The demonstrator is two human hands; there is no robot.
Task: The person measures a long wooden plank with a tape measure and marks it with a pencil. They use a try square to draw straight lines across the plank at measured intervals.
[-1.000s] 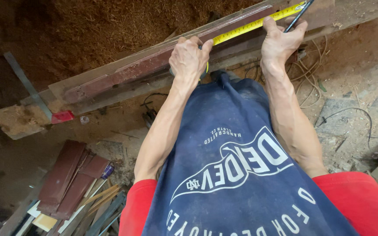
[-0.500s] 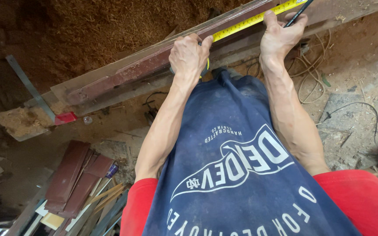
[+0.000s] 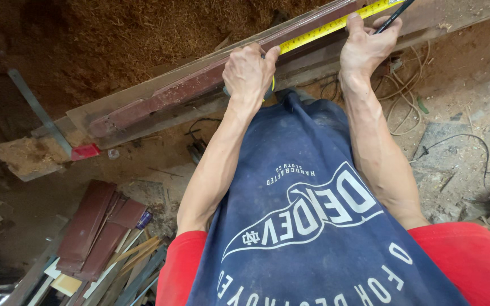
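The person leans over a long reddish-brown wooden plank (image 3: 199,85) that lies slantwise along a rough workbench (image 3: 114,107), its far end running out past the upper right edge of the view. A yellow tape measure blade (image 3: 336,25) is stretched flat along the plank's top face. The left hand (image 3: 249,72) is curled tight over the plank's near edge, fingers together and clamped on the tape's case, of which only a sliver of yellow-green shows under the palm. The right hand (image 3: 366,48) presses down on the plank farther toward the right end, thumb on the tape blade, with a dark pencil (image 3: 393,16) pinched between its fingers and slanting up and away. A dark blue apron (image 3: 307,209) with white lettering hangs over red sleeves. Sawdust (image 3: 143,34) is heaped behind the bench. Below its left end, dark red boards (image 3: 94,226) and lighter strips lie stacked on the floor, and loose cables (image 3: 404,107) trail over the dusty ground at right.
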